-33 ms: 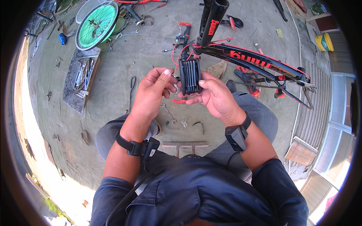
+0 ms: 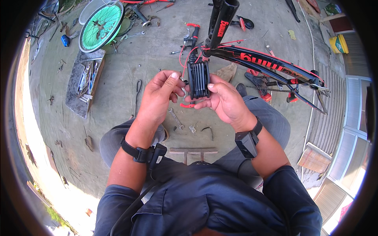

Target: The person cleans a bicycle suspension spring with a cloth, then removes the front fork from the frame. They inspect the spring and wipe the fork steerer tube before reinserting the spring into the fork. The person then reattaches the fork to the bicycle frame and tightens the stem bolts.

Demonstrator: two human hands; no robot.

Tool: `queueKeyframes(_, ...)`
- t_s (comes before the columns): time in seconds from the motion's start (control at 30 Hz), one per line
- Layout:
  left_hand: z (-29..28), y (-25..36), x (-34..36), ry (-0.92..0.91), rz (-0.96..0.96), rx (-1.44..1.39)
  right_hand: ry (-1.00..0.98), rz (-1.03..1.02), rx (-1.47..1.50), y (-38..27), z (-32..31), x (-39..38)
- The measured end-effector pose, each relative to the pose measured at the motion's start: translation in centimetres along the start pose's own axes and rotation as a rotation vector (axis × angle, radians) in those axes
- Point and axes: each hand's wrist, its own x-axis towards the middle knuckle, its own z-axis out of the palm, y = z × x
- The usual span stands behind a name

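Right hand (image 2: 228,101) gripping a black ribbed block (image 2: 198,80) near a bicycle frame (image 2: 267,62)

At the far left, a blue object (image 2: 65,40) (too small to name) is lying on the ground cloth (image 2: 118,74). Next, a grey tray (image 2: 75,96) is holding a heap of metal hand tools (image 2: 89,78). Above it, a spoked wheel (image 2: 100,28) is showing a green disc, and a silver spanner (image 2: 135,35) is lying to its right. A black loop (image 2: 138,92) is lying between the tray and the person's left hand (image 2: 157,89). That hand is hovering just left of the block, its fingers bent and its thumb lying over the index finger; I cannot tell whether they are pinching anything. Below, an open-ended wrench (image 2: 176,118) is resting on the cloth.

The block is standing upright in the middle, in front of the handlebar (image 2: 194,40). The right hand is closing around its right side and lower end, the thumb pressing on the near right edge and the other fingers passing behind. Farther right, the black frame with red lettering is stretching away past a chain (image 2: 271,90). At the far right, a yellow bucket (image 2: 338,44) is standing beside the wall.
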Motion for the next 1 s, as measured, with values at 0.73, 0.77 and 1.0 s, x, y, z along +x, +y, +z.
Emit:
queueKeyframes(0.73, -0.06, 0.03, 0.03, 0.01, -0.005, 0.008, 0.052, -0.013, -0.053, -0.3, 0.44, -0.06)
queueKeyframes(0.77, -0.06, 0.04, 0.04, 0.01, -0.007, 0.01, 0.067, -0.004, -0.062, -0.29, 0.46, -0.04)
queueKeyframes(1.0, -0.06, -0.01, 0.0, 0.008, -0.003, 0.013, 0.072, -0.037, -0.107, -0.15, 0.47, 0.05)
